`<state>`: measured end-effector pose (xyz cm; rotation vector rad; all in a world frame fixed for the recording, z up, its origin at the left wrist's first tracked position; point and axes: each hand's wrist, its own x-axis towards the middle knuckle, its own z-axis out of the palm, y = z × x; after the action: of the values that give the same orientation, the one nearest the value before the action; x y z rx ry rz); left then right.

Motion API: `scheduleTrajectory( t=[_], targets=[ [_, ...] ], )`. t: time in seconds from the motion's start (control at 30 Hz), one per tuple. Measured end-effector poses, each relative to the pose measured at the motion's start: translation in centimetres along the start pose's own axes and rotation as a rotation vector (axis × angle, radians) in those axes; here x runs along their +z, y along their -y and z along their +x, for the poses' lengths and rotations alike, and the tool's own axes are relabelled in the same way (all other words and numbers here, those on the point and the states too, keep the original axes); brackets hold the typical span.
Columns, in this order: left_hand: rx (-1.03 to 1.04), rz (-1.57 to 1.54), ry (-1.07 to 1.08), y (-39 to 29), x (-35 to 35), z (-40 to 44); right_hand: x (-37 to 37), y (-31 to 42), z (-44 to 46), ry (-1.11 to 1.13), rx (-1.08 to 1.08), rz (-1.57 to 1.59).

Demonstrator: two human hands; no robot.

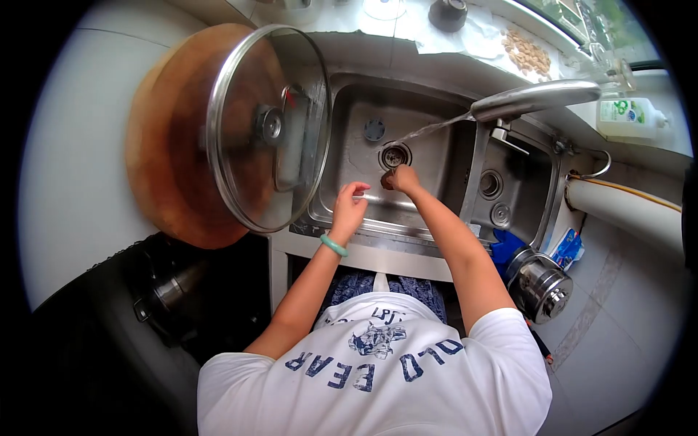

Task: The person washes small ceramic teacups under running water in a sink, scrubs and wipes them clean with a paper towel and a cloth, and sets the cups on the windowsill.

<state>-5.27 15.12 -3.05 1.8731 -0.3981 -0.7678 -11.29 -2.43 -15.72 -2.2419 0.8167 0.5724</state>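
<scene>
My right hand [405, 179] reaches into the larger sink basin [436, 196], closed on a small brown thing [387, 180] whose kind I cannot make out. It is just in front of the drain [395, 155]. Water runs from the faucet [534, 100] in a slanting stream toward that drain. My left hand [350, 206], with a pale green bangle [334, 245] on the wrist, hovers over the front left of the basin. Its fingers are apart and hold nothing. A round grey-blue disc [374, 129] lies on the basin floor behind the drain.
Left of the sink, a glass lid [240, 167] stands before a round wooden board [163, 145]. A smaller basin [520, 174] is at right, with a metal pot [539, 285] near its front. Behind are a dark bowl [448, 13], peanut-like pieces [526, 54] and a soap bottle [631, 120].
</scene>
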Motion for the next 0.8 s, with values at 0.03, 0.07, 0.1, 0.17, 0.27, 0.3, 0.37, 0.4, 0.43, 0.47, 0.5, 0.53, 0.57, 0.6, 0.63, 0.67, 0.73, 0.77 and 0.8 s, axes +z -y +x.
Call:
scheduleTrajectory(
  t=[0.03,0.07,0.1,0.17,0.27,0.3,0.37,0.4,0.43,0.47,0.5,0.53,0.57,0.6,0.63,0.67,0.73,0.77,0.8],
  targets=[
    [0.001,0.071,-0.015,0.3,0.3,0.8,-0.5,0.2,0.4,-0.045,-0.024,0.078],
    [0.002,0.142,-0.029,0.6,0.7,1.7,-1.0,0.5,0.8,-0.060,-0.020,0.077],
    [0.070,0.137,-0.060,0.8,1.3,2.8,-1.8,1.2,1.2,0.004,0.089,0.388],
    [0.087,0.030,-0.057,-1.2,2.3,4.8,-3.8,2.9,0.5,0.052,0.161,0.872],
    [0.164,-0.112,-0.040,-2.2,3.5,7.7,-4.6,3.5,1.2,-0.043,0.079,1.008],
    [0.236,-0.147,-0.024,-2.4,3.6,8.5,-6.8,5.1,-0.5,-0.086,0.100,1.047],
    [0.328,-0.044,-0.023,-3.7,3.6,9.6,-9.1,6.5,-1.8,-0.151,0.077,0.937],
    [0.413,0.059,-0.025,-4.4,3.7,10.1,-9.8,6.8,-2.1,-0.209,0.062,0.826],
    [0.425,0.056,-0.021,-5.0,3.9,10.4,-10.1,6.8,-2.3,-0.269,0.005,0.753],
    [0.390,0.111,-0.007,-5.7,3.9,10.8,-10.5,6.9,-2.7,-0.282,0.001,0.752],
    [0.355,0.166,0.006,-6.3,4.0,11.1,-11.4,7.4,-3.6,-0.366,-0.026,0.652],
    [0.368,0.165,0.007,-7.0,3.9,11.3,-12.3,7.8,-4.5,-0.446,-0.052,0.551],
    [0.331,0.264,0.057,-7.7,3.9,11.3,-13.1,7.8,-5.1,-0.420,-0.042,0.545],
    [0.291,0.363,0.105,-8.2,3.8,11.4,-13.7,7.7,-5.7,-0.429,-0.045,0.547],
    [0.299,0.366,0.107,-7.2,3.9,12.4,-14.2,7.6,-6.2,-0.371,-0.053,0.577],
    [0.400,0.473,0.172,-5.3,4.0,13.9,-14.5,7.6,-6.7,-0.311,-0.061,0.608],
    [0.507,0.585,0.243,-6.9,3.7,13.6,-14.5,7.6,-7.8,-0.344,-0.106,0.623],
    [0.014,0.139,0.330,-7.6,3.6,13.0,-14.3,7.8,-8.1,-0.346,-0.129,0.609],
    [-0.480,-0.313,0.392,-9.4,3.3,11.9,-14.3,7.7,-8.3,-0.347,-0.152,0.594]
  ],
)
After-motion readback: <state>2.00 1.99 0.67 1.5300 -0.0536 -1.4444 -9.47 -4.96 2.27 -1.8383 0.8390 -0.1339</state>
